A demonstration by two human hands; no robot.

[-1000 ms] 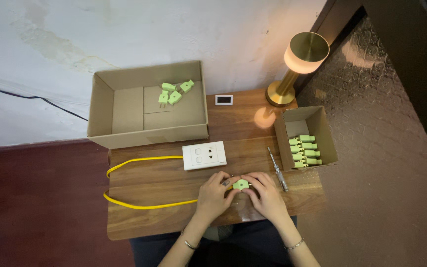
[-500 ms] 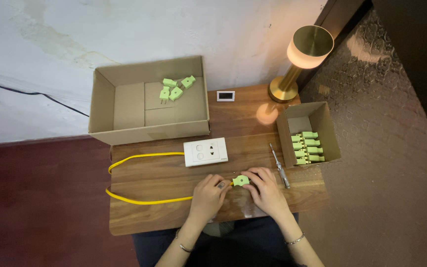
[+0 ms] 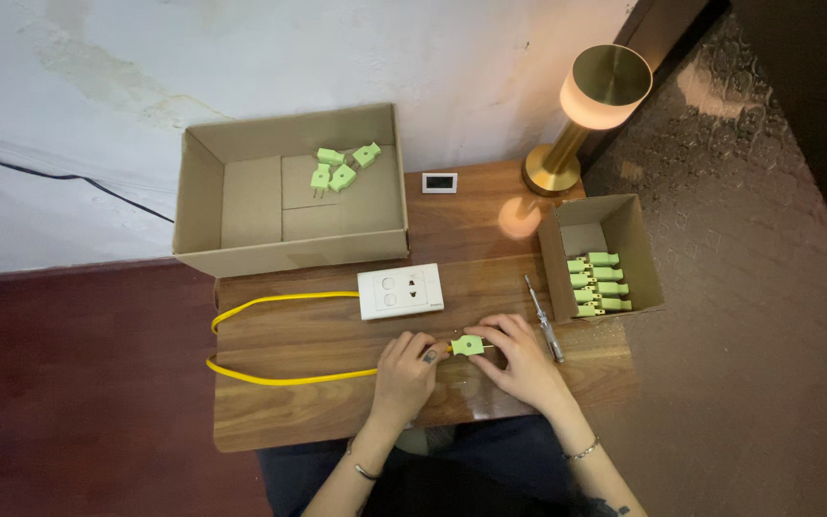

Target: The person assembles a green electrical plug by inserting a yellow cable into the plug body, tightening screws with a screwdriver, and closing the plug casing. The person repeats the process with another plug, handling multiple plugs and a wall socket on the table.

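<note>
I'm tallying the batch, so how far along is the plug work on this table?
Done, by the look of it: three green plugs lie loose in the big cardboard box. In hand: the left hand and right hand hold one green plug at the end of the yellow cable, near the white socket. Left: about four plugs in rows in the small box. The screwdriver lies untouched.

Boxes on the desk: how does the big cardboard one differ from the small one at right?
The big box is wide and shallow-looking, at the table's back left; the small box is narrow, at the right edge. The big box holds three green plugs scattered loose; the small box holds a neat stacked row of plugs. Both are open-topped brown cardboard with the same light green plugs.
</note>
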